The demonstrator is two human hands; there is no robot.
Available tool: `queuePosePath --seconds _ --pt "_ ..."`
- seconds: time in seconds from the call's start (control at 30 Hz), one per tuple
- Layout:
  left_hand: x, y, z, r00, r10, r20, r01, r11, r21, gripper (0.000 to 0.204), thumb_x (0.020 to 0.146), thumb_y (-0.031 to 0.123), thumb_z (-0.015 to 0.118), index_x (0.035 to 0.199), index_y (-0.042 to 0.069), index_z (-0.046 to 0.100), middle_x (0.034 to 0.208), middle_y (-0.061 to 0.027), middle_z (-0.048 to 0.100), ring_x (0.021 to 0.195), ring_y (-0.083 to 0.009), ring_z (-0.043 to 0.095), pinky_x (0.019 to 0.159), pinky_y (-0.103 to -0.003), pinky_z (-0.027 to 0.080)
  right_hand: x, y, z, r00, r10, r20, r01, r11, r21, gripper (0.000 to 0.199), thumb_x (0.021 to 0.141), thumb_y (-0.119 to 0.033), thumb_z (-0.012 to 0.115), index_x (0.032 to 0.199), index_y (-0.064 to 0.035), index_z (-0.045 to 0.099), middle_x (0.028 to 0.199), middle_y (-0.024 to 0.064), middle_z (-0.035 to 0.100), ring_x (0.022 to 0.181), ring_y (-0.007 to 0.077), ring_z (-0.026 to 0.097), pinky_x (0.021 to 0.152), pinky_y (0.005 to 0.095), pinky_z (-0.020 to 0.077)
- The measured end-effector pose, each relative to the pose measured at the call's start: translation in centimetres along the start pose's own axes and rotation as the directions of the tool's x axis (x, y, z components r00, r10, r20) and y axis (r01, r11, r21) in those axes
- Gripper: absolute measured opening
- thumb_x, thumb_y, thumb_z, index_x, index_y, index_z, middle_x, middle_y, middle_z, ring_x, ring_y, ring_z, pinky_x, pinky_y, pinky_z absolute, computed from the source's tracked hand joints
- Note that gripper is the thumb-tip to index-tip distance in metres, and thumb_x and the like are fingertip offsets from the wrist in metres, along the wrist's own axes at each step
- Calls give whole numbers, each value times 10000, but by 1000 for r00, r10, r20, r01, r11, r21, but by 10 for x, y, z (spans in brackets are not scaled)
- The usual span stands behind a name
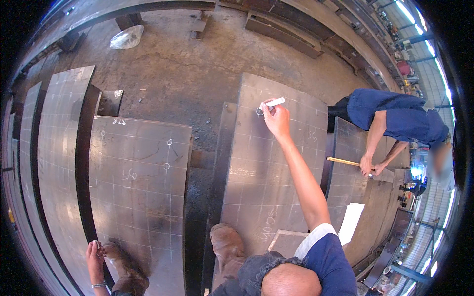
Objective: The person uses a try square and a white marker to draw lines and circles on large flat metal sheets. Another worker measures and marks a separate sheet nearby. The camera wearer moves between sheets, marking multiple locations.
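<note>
Near the upper middle, my right hand (pixel 276 118) grips a white marker (pixel 275 102). Its lower end is at a small circle drawn on a dark steel plate (pixel 247 167), which bears a grid of pale lines and other chalk-like marks. At the lower left, my left hand (pixel 95 255), with a bracelet at its wrist, has its fingers closed by the edge of another gridded steel plate (pixel 143 207). Whatever small thing it pinches is too small to name. My brown boots (pixel 227 244) rest on the two plates, with a dark gap between them.
At right, a co-worker in blue (pixel 390 116) bends over a steel plate (pixel 348 182) with a yellow tape measure (pixel 344 161). A white sheet (pixel 350 223) lies near my right arm. Further plates (pixel 59 163) stand left; steel beams (pixel 284 34) and a plastic bag (pixel 127 37) lie beyond.
</note>
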State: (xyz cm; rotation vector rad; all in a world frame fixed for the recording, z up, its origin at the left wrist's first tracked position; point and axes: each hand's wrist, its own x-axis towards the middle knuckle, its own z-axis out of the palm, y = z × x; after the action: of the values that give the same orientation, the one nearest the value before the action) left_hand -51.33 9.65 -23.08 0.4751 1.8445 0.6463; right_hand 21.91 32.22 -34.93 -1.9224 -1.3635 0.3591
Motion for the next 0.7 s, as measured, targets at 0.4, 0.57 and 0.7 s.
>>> queuePosePath --seconds 0.4,0.57,0.7 --pt "-5 2 4 999 38 -11 -37 995 94 228 1019 312 538 963 95 583 746 15 556 642 -59 542 563 -203 424 58 16 11 977 180 -112 -168 980 108 239 884 -270 702 917 -33 695 766 95 726 692 210 697 655 340 516" --pt "-6 4 9 1000 -8 -24 11 994 106 232 1027 305 524 951 93 577 749 15 552 644 -56 537 561 -203 416 75 17 18 985 110 -129 -109 994 14 234 886 -280 694 928 -50 697 745 96 711 658 216 680 620 350 506" --pt "-8 1 12 996 86 -24 -82 986 143 231 1028 303 523 944 94 574 759 10 563 645 -59 546 566 -204 426 81 30 23 988 35 -147 -47 996 -76 213 904 -267 678 941 -58 693 701 58 697 545 134 635 534 307 483"
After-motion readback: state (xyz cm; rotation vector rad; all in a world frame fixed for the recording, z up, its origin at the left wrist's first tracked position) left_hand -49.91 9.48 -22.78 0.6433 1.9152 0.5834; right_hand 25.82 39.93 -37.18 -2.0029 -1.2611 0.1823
